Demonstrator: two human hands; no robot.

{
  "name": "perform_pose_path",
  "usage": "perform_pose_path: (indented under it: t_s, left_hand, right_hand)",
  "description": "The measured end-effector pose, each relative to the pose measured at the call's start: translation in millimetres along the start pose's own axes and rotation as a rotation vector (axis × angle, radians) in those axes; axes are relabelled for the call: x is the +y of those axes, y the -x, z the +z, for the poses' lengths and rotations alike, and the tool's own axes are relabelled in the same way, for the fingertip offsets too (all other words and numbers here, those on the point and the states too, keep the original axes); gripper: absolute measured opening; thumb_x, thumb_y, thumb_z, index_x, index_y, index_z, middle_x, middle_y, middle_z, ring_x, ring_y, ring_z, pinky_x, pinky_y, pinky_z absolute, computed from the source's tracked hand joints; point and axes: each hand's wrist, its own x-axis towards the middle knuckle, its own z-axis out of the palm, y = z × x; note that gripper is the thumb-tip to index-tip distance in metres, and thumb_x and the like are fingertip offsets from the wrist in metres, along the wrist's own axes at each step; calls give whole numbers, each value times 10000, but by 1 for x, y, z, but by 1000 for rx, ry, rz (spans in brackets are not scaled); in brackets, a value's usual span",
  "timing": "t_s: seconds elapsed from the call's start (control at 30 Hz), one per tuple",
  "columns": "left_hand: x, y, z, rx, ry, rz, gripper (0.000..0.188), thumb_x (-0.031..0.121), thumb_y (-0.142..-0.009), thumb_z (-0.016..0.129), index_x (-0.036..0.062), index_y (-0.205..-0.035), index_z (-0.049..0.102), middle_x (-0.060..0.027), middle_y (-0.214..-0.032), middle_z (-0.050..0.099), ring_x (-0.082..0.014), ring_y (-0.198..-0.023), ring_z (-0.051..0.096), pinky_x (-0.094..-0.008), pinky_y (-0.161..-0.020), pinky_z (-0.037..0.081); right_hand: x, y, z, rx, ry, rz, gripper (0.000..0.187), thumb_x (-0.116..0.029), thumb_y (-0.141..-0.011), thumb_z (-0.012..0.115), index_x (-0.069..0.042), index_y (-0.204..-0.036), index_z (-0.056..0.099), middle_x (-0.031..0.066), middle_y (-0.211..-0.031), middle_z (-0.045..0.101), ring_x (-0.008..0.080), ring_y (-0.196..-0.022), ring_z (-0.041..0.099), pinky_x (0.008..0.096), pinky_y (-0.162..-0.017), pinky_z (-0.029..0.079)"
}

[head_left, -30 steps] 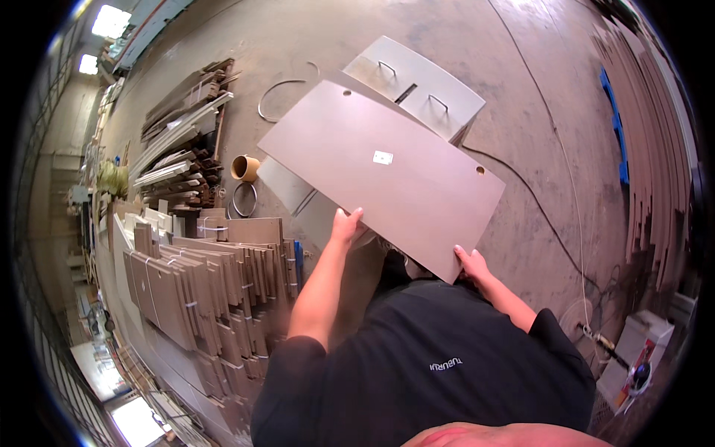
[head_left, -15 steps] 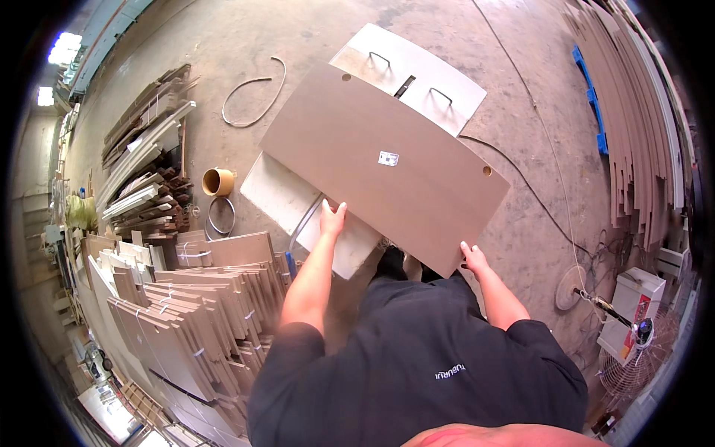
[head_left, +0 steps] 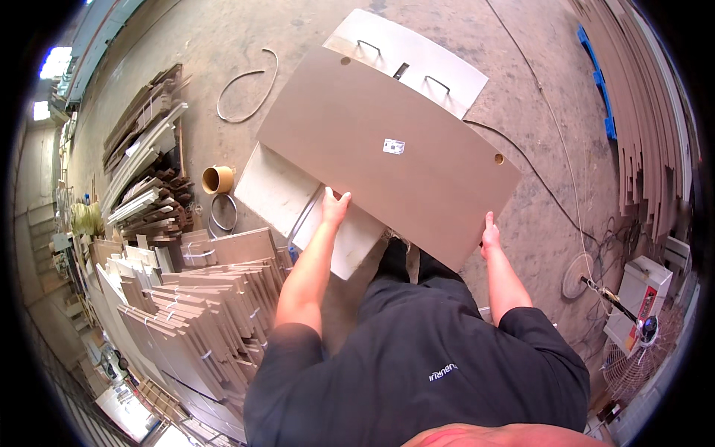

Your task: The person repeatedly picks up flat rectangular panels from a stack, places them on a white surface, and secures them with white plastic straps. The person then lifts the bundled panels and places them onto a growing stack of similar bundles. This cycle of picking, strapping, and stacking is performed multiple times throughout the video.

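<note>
A large taupe panel [head_left: 395, 171] with a small white label and two round holes near its far corners lies over a white machine table [head_left: 275, 186]. My left hand [head_left: 336, 206] grips the panel's near edge, thumb raised, fingers hidden beneath. At the right end of the panel, my right hand [head_left: 490, 235] holds the edge with its thumb along it and the other fingers mostly out of sight. Beyond the panel, a white cover [head_left: 357, 30] with two dark handles and a slot shows.
Bundled boards [head_left: 201, 305] stand on the left, with piled offcuts [head_left: 153, 149] behind. A cardboard tube [head_left: 217, 179] and a loop of edging strip [head_left: 221, 97] lie nearby. Long brown panels [head_left: 633, 112] line the right side, with a wire-guard fan [head_left: 633, 365] below. A black cable [head_left: 532, 167] crosses the floor.
The panel has shifted slightly away from me and to the right, still in both hands. My right hand has moved up along the panel's right end.
</note>
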Motion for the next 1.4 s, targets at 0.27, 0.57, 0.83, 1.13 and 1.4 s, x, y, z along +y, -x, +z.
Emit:
perform_pose_path:
  t_s: [0.27,0.57,0.83,1.13,1.4]
  left_hand:
    - [49,13,83,0,-66,-16,659,202,-899,752,-93,-1394,431,-304,-1348,593,-413,-1282,576,-440,-1086,455]
    - [30,14,77,-59,-158,12,739,254,-930,725,-80,-1492,379,-278,-1353,597,-384,-1265,591,-440,-1071,473]
    - [-4,64,-4,371,309,-62,411,164,-990,620,2,-1366,583,-113,-1030,716,-156,-933,684,-301,-837,531]
    - [-159,71,-107,763,1409,-732,544,470,-1004,631,-11,-1257,622,-166,-1229,693,-355,-1131,674,-504,-972,546]
    - [-142,95,-184,1259,1323,-268,64,109,-1017,629,51,-1015,603,-73,-933,688,-146,-783,669,-269,-653,567]
  right_hand:
    - [-37,-20,-66,17,-109,-23,839,-661,-1019,487,39,-1480,456,126,-1496,548,278,-1353,527,446,-1125,430]
    - [-49,-20,-79,-54,-134,76,832,-668,-1012,495,-21,-1531,426,132,-1525,520,297,-1402,486,480,-1152,399]
    - [-22,-13,-88,489,395,-289,547,-477,-1002,620,-37,-1325,580,115,-1326,650,269,-1236,596,441,-1017,477]
    - [-33,39,-68,297,535,-740,330,-257,-997,661,-36,-1239,624,111,-1219,694,213,-1125,651,359,-997,501]
    - [-88,135,72,-159,685,-944,343,-149,-980,681,-43,-1295,598,81,-1245,701,142,-960,677,300,-888,548]
